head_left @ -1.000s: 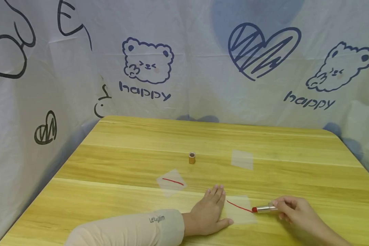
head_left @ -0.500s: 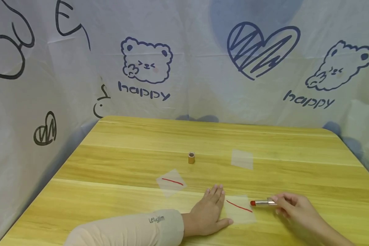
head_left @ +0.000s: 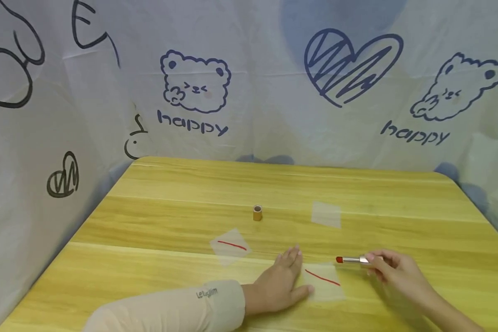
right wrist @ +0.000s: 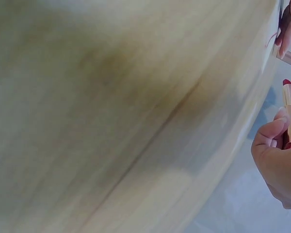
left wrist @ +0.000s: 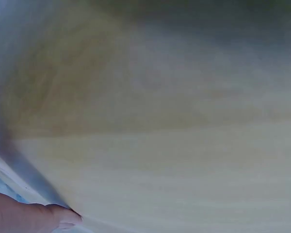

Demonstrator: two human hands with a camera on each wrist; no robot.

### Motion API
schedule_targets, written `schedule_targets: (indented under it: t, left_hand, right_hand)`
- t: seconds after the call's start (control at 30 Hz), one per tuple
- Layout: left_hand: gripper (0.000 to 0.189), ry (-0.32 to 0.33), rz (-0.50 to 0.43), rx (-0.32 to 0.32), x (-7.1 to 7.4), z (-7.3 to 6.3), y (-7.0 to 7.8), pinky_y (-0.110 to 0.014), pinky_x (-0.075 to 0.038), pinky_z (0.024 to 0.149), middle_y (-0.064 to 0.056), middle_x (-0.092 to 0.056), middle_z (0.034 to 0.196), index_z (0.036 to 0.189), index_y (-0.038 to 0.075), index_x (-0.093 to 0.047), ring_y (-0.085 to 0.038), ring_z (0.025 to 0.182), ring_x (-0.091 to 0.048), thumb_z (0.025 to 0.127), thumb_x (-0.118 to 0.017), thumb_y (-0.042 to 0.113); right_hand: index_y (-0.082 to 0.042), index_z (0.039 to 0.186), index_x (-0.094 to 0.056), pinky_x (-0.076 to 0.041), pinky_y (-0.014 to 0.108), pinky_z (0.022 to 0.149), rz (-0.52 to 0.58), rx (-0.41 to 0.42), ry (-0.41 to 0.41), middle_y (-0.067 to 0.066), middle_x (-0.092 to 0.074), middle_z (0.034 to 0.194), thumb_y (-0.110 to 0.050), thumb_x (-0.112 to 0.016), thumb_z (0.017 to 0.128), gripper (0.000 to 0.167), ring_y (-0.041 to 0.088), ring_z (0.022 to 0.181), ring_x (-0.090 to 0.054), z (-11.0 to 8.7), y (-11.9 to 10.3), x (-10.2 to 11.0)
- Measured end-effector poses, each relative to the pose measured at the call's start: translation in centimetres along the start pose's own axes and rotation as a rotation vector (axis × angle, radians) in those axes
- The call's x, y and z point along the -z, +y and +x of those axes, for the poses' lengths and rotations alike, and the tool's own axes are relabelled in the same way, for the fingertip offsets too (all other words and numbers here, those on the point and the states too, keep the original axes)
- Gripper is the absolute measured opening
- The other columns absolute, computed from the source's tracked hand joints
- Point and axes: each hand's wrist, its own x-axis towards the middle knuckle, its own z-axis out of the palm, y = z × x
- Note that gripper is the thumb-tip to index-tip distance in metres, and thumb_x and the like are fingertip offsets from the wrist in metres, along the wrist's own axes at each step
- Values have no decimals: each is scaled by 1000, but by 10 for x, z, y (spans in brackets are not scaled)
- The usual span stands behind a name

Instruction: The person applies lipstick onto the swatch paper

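Note:
In the head view my left hand [head_left: 279,283] lies palm down, fingers straight, over the left edge of a thin whitish sheet [head_left: 325,293]. A red line [head_left: 322,277] crosses that sheet. My right hand [head_left: 400,275] pinches a silver-bodied lipstick [head_left: 352,260] between thumb and fingers, its red tip pointing left and level with the sheet's far edge. The right wrist view also shows the lipstick [right wrist: 290,97] in the hand, with its red end bare. Only a thumb [left wrist: 39,217] shows in the left wrist view.
An orange-brown lipstick cap [head_left: 257,213] stands upright, hollow end up, mid-table. Left of the hands lies a second sheet [head_left: 228,256], turned like a diamond, with a red line. A third, unmarked sheet [head_left: 325,215] lies farther back on the wooden table [head_left: 170,184]. Patterned cloth [head_left: 269,115] hangs behind.
My right hand has taken the lipstick tip off the right end of the red line and moved it away from me, toward the sheet's far edge. The left hand has stayed nearly still.

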Motion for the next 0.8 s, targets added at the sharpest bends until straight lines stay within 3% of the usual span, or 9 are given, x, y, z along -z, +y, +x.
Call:
schedule_targets:
  t: [0.1,0.33,0.57,0.8]
  left_hand:
    - [73,28,-43,10,3,2,-2,-41,-25,114,-18,-16,154,144,-3,-24,-29,143,-19,96,-40,50]
    - [70,87,-12,-1,13,12,-9,-47,-27,112,-21,-20,152,145,0,-24,-33,142,-19,96,-46,43]
    - [70,166,46,-3,28,36,-10,-45,-24,114,-22,-22,151,142,-3,-30,-35,141,-21,94,-47,46]
    - [74,177,47,9,41,59,-9,-43,-22,116,-20,-20,153,143,-3,-27,-34,142,-20,94,-48,47]
  right_hand:
    - [8,107,-60,-43,22,47,-13,30,42,-5,-58,65,-23,-49,97,34,5,55,-47,4,-2,0]
    - [8,104,-62,-39,22,42,-34,115,135,-5,-55,59,-20,-52,96,30,4,50,-44,14,-10,2]
    - [5,105,-63,-40,21,44,-82,193,195,-12,-58,63,-22,-54,95,31,3,52,-45,27,-21,3]
    - [1,107,-64,-39,22,43,-110,226,226,-15,-57,66,-28,-55,94,33,4,54,-46,42,-28,2]
